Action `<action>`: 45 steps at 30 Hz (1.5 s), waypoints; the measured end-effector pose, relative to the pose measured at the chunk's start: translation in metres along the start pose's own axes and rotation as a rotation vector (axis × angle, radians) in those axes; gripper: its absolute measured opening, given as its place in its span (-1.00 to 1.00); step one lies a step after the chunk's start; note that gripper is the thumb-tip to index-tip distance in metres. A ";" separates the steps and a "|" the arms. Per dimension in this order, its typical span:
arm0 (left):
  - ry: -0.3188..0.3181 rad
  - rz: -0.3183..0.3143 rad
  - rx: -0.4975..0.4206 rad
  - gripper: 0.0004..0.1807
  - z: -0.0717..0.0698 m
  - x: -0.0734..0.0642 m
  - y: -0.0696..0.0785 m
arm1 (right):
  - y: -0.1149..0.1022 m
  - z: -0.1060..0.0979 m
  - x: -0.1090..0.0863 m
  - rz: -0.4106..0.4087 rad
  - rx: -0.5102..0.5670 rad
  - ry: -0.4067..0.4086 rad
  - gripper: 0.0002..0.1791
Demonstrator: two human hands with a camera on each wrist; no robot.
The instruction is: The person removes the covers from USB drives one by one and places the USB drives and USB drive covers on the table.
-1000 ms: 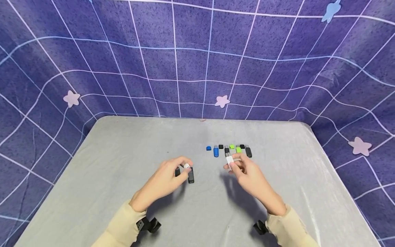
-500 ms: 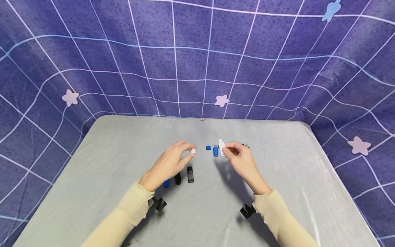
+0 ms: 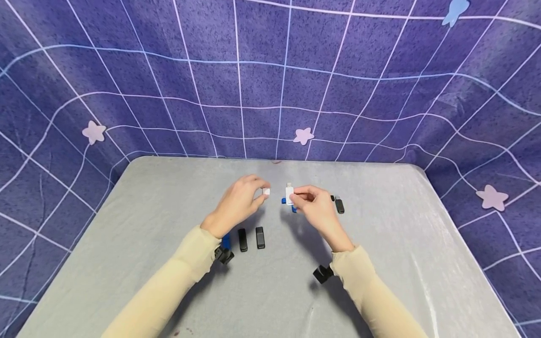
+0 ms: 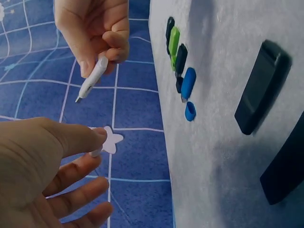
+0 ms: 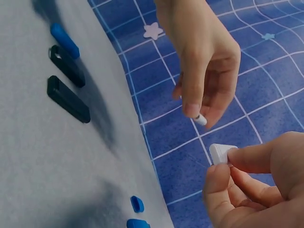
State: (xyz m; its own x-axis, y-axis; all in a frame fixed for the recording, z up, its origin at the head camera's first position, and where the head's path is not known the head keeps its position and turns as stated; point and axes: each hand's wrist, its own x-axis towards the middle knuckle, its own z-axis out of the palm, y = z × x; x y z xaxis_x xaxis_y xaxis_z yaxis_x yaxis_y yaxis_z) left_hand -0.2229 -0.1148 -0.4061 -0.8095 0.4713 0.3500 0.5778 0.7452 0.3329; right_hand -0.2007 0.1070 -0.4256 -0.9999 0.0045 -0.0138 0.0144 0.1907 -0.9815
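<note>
My right hand pinches a white USB flash drive between thumb and fingers, its metal plug pointing toward the back of the table. My left hand pinches a small white cap, mostly covered by the fingertips in the left wrist view but visible as a white end in the right wrist view. Drive and cap are held apart, above the table. Below the right hand lie a blue flash drive and its blue cap. The left wrist view shows the white drive tilted, plug toward the left hand.
Two black flash drives and a blue one lie at the front left on the grey tabletop. Uncapped drives, including a green one and a dark one, lie in a row partly behind the right hand.
Both hands have moved toward the back of the table, the right one also leftward with the white flash drive, the left one slightly right with the cap. Drive and cap are closer together.
</note>
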 end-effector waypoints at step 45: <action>-0.157 -0.146 0.079 -0.80 0.035 0.020 -0.029 | 0.022 0.031 0.041 0.165 -0.096 -0.091 -0.89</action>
State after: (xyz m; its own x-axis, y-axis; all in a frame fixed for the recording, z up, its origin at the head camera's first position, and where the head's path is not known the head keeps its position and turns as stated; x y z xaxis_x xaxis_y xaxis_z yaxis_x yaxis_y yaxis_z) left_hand -0.2594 -0.1103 -0.4390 -0.8937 0.4188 0.1609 0.4486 0.8426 0.2980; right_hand -0.2417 0.0814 -0.4538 -0.9800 -0.0445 -0.1938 0.1733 0.2870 -0.9421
